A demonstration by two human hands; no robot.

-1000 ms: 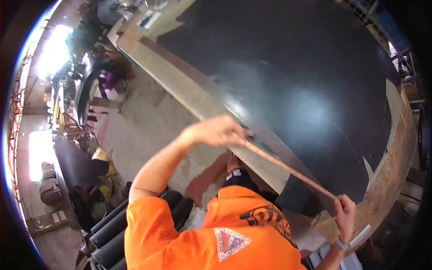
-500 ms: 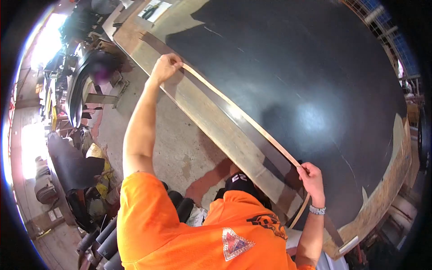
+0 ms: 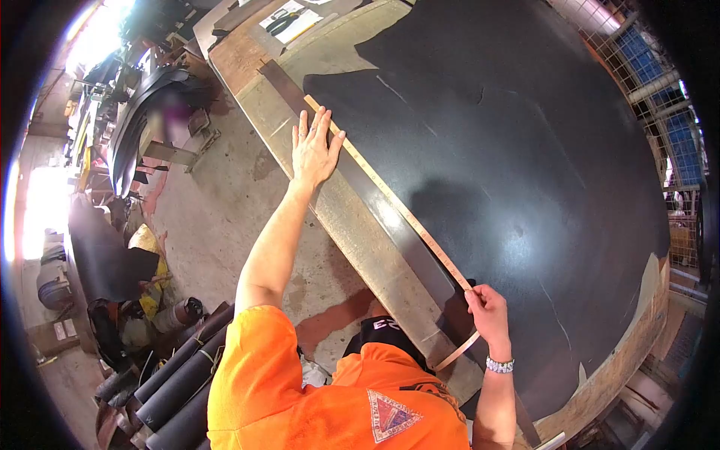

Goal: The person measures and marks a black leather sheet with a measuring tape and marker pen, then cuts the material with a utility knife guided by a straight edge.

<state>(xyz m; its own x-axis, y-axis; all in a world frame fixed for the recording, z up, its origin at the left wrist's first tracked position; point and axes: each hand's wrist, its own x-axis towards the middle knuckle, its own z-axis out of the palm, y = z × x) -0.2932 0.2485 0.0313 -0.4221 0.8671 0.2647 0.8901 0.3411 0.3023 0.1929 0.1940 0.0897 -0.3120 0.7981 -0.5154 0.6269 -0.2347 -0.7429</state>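
Note:
A pale measuring tape (image 3: 390,196) lies stretched along the straight edge of a large black leather hide (image 3: 517,172). My left hand (image 3: 315,150) rests flat near the tape's far end, fingers spread, over the tape's side and a long dark straight strip (image 3: 379,210). Closer to me, my right hand (image 3: 487,309) pinches the tape between thumb and fingers. Past that grip the tape's tail (image 3: 457,351) hangs toward my body in a curve.
The hide lies on a worn wooden table (image 3: 352,247). Scissors (image 3: 281,21) sit on white paper at its far corner. Dark rolls (image 3: 180,375) stand at lower left, and a wire rack (image 3: 652,82) is beyond the table on the right.
My left hand has gone from pinching the raised tape end to lying flat with spread fingers. The tape now rests against the hide. My right hand keeps its pinch, and the view has shifted.

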